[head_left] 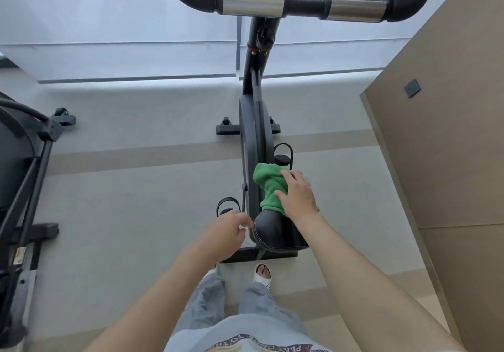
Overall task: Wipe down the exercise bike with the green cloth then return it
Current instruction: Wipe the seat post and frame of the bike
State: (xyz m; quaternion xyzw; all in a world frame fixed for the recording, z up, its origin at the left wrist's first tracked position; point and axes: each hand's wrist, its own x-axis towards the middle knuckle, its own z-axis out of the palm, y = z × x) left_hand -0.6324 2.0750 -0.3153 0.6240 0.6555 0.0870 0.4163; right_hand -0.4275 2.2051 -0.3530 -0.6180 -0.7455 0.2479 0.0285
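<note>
Seen from above: black exercise bike (255, 133) standing on pale grey floor (136, 188), handlebar (297, 4) with chrome sleeves at top of view, black saddle (275, 233) nearest the camera. Green cloth (268, 185) bunched on the nose of the saddle and the frame just ahead of it, beside the right pedal (283, 155). Right hand (297, 196) laid on the cloth, fingers spread and lightly bent over it, pressing it down. Left hand (226, 230) poised just left of the saddle, fingers loosely curled, holding nothing, near the left pedal (227, 206). Below, grey trousers (231, 310) and a white slide sandal (263, 272) at the bike's rear base. Second dark machine (21, 174) along the left edge; tan wall panel (450, 133) at right.
</note>
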